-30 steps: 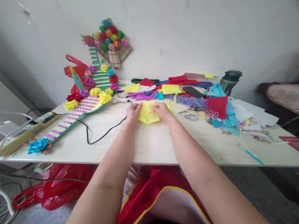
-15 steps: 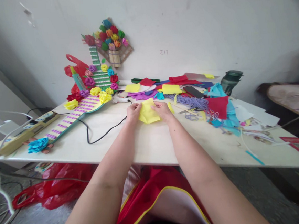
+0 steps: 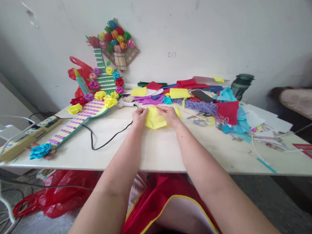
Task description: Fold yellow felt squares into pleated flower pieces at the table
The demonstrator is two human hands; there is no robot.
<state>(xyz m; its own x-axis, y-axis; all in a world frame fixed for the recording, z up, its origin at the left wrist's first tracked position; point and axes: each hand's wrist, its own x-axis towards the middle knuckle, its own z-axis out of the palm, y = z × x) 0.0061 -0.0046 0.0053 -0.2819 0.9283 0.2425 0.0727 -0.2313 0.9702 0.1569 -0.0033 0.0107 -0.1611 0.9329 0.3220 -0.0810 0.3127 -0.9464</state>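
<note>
A piece of yellow crepe paper (image 3: 155, 119) is stretched between my two hands, just above the white table (image 3: 160, 152). My left hand (image 3: 140, 117) pinches its left edge, and my right hand (image 3: 170, 115) pinches the upper right side. Slight creases run over the sheet, and its lower edge hangs unevenly. Behind my right hand a bit more yellow paper (image 3: 177, 111) shows. Left of my hands, a white glue gun (image 3: 126, 103) with a black cord lies on the table.
Paper-flower guitar shapes (image 3: 77, 123) lean and lie at the left by a power strip (image 3: 25, 138). Folded colored paper (image 3: 151, 94), purple yarn (image 3: 198, 106), a phone (image 3: 202, 96) and a dark bottle (image 3: 241, 85) line the back. Scraps (image 3: 265, 133) lie at right.
Both hands keep their grip on the yellow crepe paper. Its top edge has dipped slightly between the fingers; otherwise almost nothing differs.
</note>
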